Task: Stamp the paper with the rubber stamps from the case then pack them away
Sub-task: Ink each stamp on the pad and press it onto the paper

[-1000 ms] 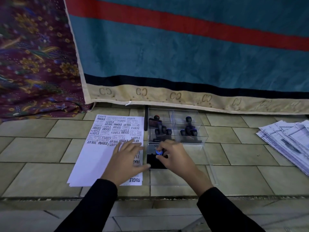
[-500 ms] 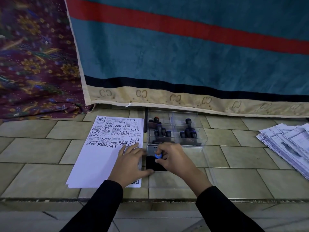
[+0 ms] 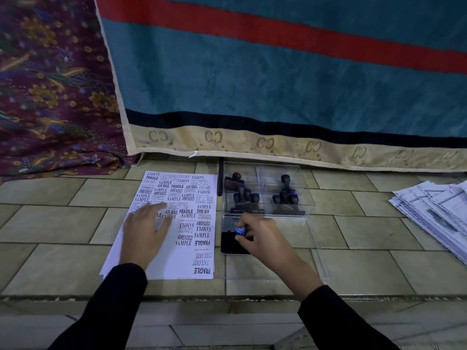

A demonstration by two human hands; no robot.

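A white paper sheet (image 3: pixel 182 263) lies on the tiled floor, covered with black stamped words such as SAMPLE and FRAGILE. My left hand (image 3: pixel 145 232) rests flat on it, fingers spread. To its right sits a black ink pad (image 3: pixel 231 245) with its lid up. My right hand (image 3: pixel 262 238) grips a blue-topped rubber stamp (image 3: pixel 239 230) pressed onto the pad. Behind the pad stands the clear plastic case (image 3: pixel 303 188), holding several dark stamps in two compartments.
The case's clear lid (image 3: pixel 318 263) lies flat on the tiles right of the pad. A stack of printed papers (image 3: pixel 434 213) sits at the far right. A teal rug with a red stripe (image 3: pixel 278 84) and patterned purple cloth (image 3: pixel 50 97) hang behind. A floor step runs below the paper.
My left hand slid left across the paper, away from the ink pad, uncovering more stamped words. My right hand stays on the pad with the blue-topped stamp.
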